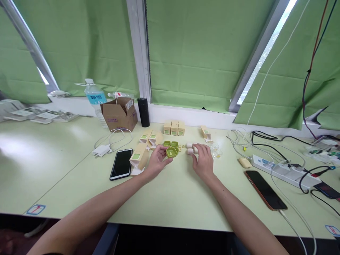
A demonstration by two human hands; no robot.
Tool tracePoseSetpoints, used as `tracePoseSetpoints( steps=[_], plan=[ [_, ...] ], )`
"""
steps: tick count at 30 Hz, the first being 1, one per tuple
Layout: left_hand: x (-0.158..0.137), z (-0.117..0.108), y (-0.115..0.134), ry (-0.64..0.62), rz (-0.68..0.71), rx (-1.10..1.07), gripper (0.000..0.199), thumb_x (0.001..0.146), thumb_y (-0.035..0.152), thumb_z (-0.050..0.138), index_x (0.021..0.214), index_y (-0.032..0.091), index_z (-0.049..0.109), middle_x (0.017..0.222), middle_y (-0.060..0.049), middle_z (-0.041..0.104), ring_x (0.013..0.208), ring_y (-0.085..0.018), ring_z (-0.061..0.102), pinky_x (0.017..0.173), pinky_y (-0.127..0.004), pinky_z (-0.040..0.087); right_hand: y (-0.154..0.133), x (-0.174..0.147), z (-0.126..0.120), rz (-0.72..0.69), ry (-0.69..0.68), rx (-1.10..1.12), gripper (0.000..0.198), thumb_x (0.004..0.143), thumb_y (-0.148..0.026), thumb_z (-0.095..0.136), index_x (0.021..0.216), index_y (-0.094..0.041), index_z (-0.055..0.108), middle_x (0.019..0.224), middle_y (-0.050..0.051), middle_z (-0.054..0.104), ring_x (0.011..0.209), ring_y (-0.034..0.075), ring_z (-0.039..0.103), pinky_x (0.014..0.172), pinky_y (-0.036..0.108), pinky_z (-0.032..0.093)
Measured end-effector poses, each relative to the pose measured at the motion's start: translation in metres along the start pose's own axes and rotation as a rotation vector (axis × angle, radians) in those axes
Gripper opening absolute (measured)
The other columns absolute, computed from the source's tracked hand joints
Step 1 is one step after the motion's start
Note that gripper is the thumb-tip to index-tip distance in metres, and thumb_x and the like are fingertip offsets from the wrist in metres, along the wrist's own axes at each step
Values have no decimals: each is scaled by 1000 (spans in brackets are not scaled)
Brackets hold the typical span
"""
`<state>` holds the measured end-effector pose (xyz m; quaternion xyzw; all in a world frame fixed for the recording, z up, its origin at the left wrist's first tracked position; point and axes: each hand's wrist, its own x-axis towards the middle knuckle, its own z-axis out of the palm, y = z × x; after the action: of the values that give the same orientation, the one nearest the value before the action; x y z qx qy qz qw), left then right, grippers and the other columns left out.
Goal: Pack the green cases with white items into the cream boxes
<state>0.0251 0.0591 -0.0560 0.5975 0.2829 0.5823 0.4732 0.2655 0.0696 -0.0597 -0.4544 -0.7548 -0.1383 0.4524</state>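
Note:
My left hand [158, 161] is closed, pinching a small olive-green square cup [171, 152] by its edge, tilted so its hollow faces me. More green cups [170, 143] rest on the table just behind it. My right hand [203, 161] bends over a group of small pale pinkish cylinders [189, 151], its fingertips closed round one pale cylinder [196, 150] that they partly hide. Between the hands lie small yellowish pieces [181, 146]. Clear plastic pieces [216, 151] sit right of my right hand.
Open cream boxes [140, 156] lie left of my left hand, beside a phone [121, 164]. Closed cream boxes [174, 128] stand behind. At the back are a cardboard box [119, 115], a black bottle [143, 112] and a water bottle [95, 97]. A power strip [281, 171], cables and another phone [265, 190] lie right.

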Motion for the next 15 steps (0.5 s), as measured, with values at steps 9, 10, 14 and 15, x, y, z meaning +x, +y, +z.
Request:
tracePoseSetpoints(
  steps=[9,10,14,15],
  plan=[
    [1,3,-4,-9,-40,-52,51,76,38,89,108,19,54,114,-11,71,109,-23,70,99,-42,53,28,-6,19,-4,-171,-281,36,93,-19,62,128,-28,68,129,15,60,124,37,46,97,56,45],
    [1,4,-6,-16,-34,-49,51,77,38,89,109,19,55,115,-11,70,109,-23,69,100,-43,53,27,-6,20,-12,-183,-288,36,93,-18,63,126,-29,69,129,15,60,125,37,45,98,56,44],
    [-3,7,-8,-32,-11,-14,48,79,38,87,112,20,57,120,-12,68,114,-24,67,103,-45,51,26,-6,22,7,-209,-297,30,92,-13,63,115,-29,73,128,14,62,126,37,46,100,54,42],
    [-4,8,-7,-40,-8,-1,47,80,38,86,113,20,58,122,-13,68,117,-25,66,105,-45,50,27,-6,22,6,-208,-293,29,92,-12,63,113,-28,74,128,14,63,126,36,47,100,53,42]
  ],
)
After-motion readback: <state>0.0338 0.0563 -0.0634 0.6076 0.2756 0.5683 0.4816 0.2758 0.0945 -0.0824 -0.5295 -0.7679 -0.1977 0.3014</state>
